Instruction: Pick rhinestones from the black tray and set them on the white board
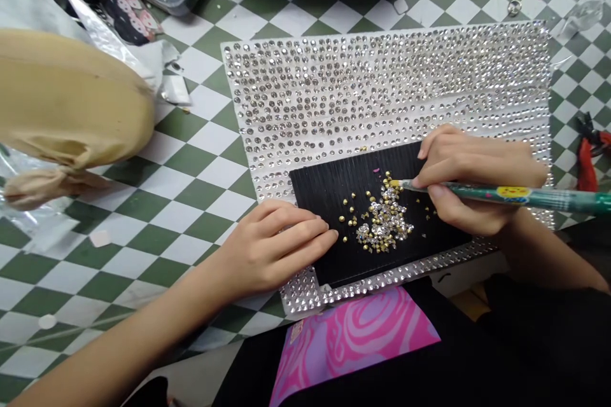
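Hands: left hand (272, 245) lies open, steadying black ribbed tray (324, 191); right hand (470, 181) grips green picker pen (539, 197), tip reaching loose gold-backed rhinestones (382, 219).

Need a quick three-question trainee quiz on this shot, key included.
1. Which hand holds the green pen-style tool?
2. True or false: the loose gold-backed rhinestones are piled on the pink swirled packet.
3. What lies directly under the black ribbed board?
A. The rhinestone-covered sheet
B. The pink swirled packet
C. The lime-handled tool

Key:
1. The right hand
2. False: they lie on the black ribbed board.
3. A
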Available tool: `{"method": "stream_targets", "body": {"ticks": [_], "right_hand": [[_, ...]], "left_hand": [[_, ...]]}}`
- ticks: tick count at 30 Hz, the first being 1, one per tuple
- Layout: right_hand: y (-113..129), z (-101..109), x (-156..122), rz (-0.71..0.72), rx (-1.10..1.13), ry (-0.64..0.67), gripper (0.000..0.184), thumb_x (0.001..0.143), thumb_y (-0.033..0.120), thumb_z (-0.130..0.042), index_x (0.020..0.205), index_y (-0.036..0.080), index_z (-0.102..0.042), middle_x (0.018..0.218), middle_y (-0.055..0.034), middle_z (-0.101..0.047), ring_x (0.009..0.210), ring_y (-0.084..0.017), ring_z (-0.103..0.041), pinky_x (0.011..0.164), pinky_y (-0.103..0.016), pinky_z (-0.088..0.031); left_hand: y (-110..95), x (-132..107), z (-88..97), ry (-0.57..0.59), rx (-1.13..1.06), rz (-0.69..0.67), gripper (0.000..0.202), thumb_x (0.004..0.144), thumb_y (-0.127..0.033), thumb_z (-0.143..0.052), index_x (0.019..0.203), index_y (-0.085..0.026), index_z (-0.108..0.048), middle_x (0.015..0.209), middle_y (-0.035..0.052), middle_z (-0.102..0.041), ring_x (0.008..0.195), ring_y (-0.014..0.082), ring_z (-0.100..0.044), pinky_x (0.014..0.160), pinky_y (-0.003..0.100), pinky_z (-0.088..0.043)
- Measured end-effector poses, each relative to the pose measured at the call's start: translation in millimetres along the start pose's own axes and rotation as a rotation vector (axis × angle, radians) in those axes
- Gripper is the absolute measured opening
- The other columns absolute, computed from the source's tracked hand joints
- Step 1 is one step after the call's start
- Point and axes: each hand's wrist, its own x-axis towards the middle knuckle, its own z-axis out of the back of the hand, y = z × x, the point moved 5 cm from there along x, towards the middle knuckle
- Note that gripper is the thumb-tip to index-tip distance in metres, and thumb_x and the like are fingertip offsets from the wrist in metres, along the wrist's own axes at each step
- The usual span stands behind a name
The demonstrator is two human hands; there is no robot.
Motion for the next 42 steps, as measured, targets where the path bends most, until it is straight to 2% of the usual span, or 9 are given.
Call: {"method": "stream_targets", "body": {"ticks": [10, 15, 17, 19, 21, 23, 26, 32, 42], "right_hand": [[4.3, -3.5, 1.2, 0.017, -0.041, 0.114, 0.012, 0.074, 0.01, -0.053, 0.071, 0.021, -0.057, 0.057, 0.0044, -0.056, 0.05, -0.007, -0.052, 0.063, -0.03, -0.049], [2.3, -0.7, 1.0, -0.009, -0.009, 0.085, 0.014, 0.072, 0.009, -0.053, 0.068, 0.022, -0.057, 0.055, 0.0044, -0.055, 0.048, -0.008, -0.051, 0.062, -0.031, -0.05], [-1.3, 5.9, -0.6, -0.052, 0.017, -0.041, 0.013, 0.07, 0.011, -0.053, 0.066, 0.022, -0.058, 0.052, 0.0049, -0.053, 0.046, -0.008, -0.048, 0.06, -0.032, -0.049], [-8.0, 16.7, -4.5, -0.144, -0.027, -0.251, 0.011, 0.067, 0.013, -0.055, 0.065, 0.022, -0.06, 0.053, 0.0035, -0.055, 0.047, -0.009, -0.05, 0.056, -0.032, -0.047], [-14.6, 28.6, -11.0, -0.273, -0.175, -0.481, 0.009, 0.065, 0.015, -0.057, 0.064, 0.02, -0.065, 0.055, 0.0003, -0.059, 0.049, -0.012, -0.053, 0.051, -0.032, -0.042], [-19.3, 36.2, -15.7, -0.409, -0.364, -0.61, 0.01, 0.066, 0.015, -0.059, 0.063, 0.016, -0.069, 0.059, -0.0035, -0.064, 0.052, -0.013, -0.056, 0.051, -0.032, -0.041], [-26.6, 37.7, -14.4, -0.52, -0.523, -0.568, 0.013, 0.065, 0.012, -0.058, 0.062, 0.012, -0.07, 0.056, -0.0043, -0.062, 0.052, -0.012, -0.055, 0.056, -0.032, -0.043], [-32.4, 36.0, -16.1, -0.325, -0.493, -0.597, 0.011, 0.066, 0.011, -0.057, 0.057, 0.015, -0.062, 0.052, 0.0004, -0.057, 0.047, -0.009, -0.051, 0.048, -0.027, -0.038], [-36.1, 33.5, -16.9, -0.316, -0.487, -0.542, 0.011, 0.068, 0.01, -0.058, 0.06, 0.015, -0.062, 0.054, -0.0004, -0.059, 0.049, -0.009, -0.053, 0.049, -0.026, -0.038]], "left_hand": [[-0.8, 1.1, 0.4, 0.0, -0.006, 0.0, 0.019, 0.094, -0.014, -0.047, 0.1, -0.017, -0.065, 0.089, 0.0004, -0.07, 0.088, 0.0115, -0.059, 0.079, 0.027, -0.046], [-0.6, 1.4, 0.2, 0.003, -0.005, 0.001, 0.019, 0.094, -0.014, -0.048, 0.099, -0.017, -0.065, 0.089, 0.0003, -0.07, 0.088, 0.0114, -0.059, 0.079, 0.027, -0.046], [-0.6, 1.1, 0.3, 0.004, -0.013, 0.002, 0.018, 0.093, -0.014, -0.049, 0.1, -0.016, -0.065, 0.089, 0.0009, -0.07, 0.088, 0.0116, -0.06, 0.079, 0.027, -0.046], [-0.7, 0.8, 0.7, 0.004, -0.024, -0.001, 0.017, 0.091, -0.013, -0.051, 0.101, -0.016, -0.066, 0.089, 0.0018, -0.069, 0.089, 0.0121, -0.06, 0.08, 0.028, -0.045], [-0.7, 0.7, 1.0, 0.002, -0.031, -0.003, 0.017, 0.091, -0.013, -0.052, 0.101, -0.015, -0.066, 0.089, 0.0023, -0.069, 0.089, 0.0125, -0.06, 0.081, 0.028, -0.045], [-0.6, 0.7, 1.0, 0.002, -0.032, -0.005, 0.018, 0.092, -0.013, -0.05, 0.1, -0.015, -0.066, 0.089, 0.0024, -0.069, 0.089, 0.0125, -0.06, 0.081, 0.028, -0.045], [-0.1, 0.7, 0.5, 0.005, -0.028, -0.004, 0.019, 0.093, -0.013, -0.048, 0.1, -0.015, -0.066, 0.089, 0.0021, -0.069, 0.089, 0.0125, -0.059, 0.08, 0.028, -0.045], [-0.6, -0.5, 0.5, 0.002, -0.016, -0.002, 0.02, 0.092, -0.014, -0.048, 0.101, -0.017, -0.066, 0.09, 0.0017, -0.07, 0.089, 0.0122, -0.06, 0.078, 0.028, -0.047], [-0.9, 0.5, 0.5, 0.0, -0.017, -0.005, 0.02, 0.094, -0.014, -0.046, 0.101, -0.015, -0.065, 0.089, 0.0016, -0.07, 0.089, 0.0125, -0.06, 0.077, 0.029, -0.047]]}}
